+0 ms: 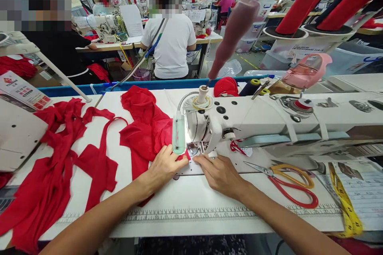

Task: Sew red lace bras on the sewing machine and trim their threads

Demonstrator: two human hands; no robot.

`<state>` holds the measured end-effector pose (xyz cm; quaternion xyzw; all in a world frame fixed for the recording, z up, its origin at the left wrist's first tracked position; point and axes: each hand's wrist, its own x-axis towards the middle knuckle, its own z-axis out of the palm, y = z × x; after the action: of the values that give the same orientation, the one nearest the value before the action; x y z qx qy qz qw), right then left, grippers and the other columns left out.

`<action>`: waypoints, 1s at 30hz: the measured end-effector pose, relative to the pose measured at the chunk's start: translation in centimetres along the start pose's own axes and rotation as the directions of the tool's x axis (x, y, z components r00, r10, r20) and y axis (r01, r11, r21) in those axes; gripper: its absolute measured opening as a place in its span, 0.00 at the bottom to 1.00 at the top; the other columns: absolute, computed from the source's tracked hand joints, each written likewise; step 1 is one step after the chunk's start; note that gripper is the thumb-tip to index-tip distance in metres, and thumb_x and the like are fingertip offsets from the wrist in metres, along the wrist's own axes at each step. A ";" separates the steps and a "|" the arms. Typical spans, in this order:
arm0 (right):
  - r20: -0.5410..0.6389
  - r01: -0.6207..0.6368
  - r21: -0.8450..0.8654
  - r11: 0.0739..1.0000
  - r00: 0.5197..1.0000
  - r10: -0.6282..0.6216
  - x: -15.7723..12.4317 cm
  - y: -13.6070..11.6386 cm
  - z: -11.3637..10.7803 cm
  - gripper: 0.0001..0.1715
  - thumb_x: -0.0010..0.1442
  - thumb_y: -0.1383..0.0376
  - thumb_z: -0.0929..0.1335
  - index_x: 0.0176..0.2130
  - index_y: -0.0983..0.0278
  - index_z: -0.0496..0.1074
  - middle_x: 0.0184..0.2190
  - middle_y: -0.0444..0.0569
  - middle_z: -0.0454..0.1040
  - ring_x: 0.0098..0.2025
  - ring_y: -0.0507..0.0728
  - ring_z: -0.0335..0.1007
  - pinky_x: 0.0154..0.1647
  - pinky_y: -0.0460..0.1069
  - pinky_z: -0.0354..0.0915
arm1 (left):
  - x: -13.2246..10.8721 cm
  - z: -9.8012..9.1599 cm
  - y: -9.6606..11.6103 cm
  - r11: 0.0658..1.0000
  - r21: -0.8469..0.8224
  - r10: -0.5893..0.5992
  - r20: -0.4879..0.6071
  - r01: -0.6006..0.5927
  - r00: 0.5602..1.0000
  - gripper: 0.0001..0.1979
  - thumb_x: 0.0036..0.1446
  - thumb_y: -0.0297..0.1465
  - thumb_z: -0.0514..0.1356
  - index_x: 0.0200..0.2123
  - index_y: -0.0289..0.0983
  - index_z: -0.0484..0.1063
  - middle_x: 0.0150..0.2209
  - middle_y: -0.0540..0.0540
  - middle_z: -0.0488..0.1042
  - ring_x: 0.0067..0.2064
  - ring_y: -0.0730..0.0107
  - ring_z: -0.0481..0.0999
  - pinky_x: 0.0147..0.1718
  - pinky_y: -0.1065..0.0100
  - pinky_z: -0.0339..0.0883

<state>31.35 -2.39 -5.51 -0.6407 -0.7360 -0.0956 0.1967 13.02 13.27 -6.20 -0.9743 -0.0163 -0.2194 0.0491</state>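
Observation:
A white sewing machine (248, 117) stands in front of me, its presser foot (200, 147) lit by a small lamp. My left hand (166, 163) is closed on the tip of a red fabric piece (146, 127), just left of the presser foot. The rest of that fabric lies bunched on the table behind the hand. To the right of the foot, my right hand (217, 171) rests low on the machine bed with thumb and fingers pressed together. What those fingers hold, if anything, is too small to make out.
Red fabric strips (60, 159) sprawl across the left side. Scissors (287, 183) with orange and red handles lie right of my right hand, near a yellow tape measure (344, 203). A printed ruler (191, 216) runs along the front edge. People sit at machines beyond.

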 end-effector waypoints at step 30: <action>0.017 -0.013 -0.104 0.994 1.000 0.015 0.1 -0.3 1.3 0.27 0.61 0.75 0.59 0.58 0.68 0.70 0.27 0.52 0.70 0.37 0.61 0.66 0.34 0.54 0.62 | 1.0 0.0 0.1 0.996 -0.081 -0.050 -0.017 0.048 0.999 0.13 0.64 0.20 0.53 0.45 0.36 0.75 0.40 0.41 0.76 0.42 0.62 0.74 0.41 0.61 0.74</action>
<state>30.78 -1.82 -6.65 -0.6561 -0.7272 -0.1266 0.1572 13.96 13.22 -5.81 -0.9727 -0.0307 -0.2300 0.0045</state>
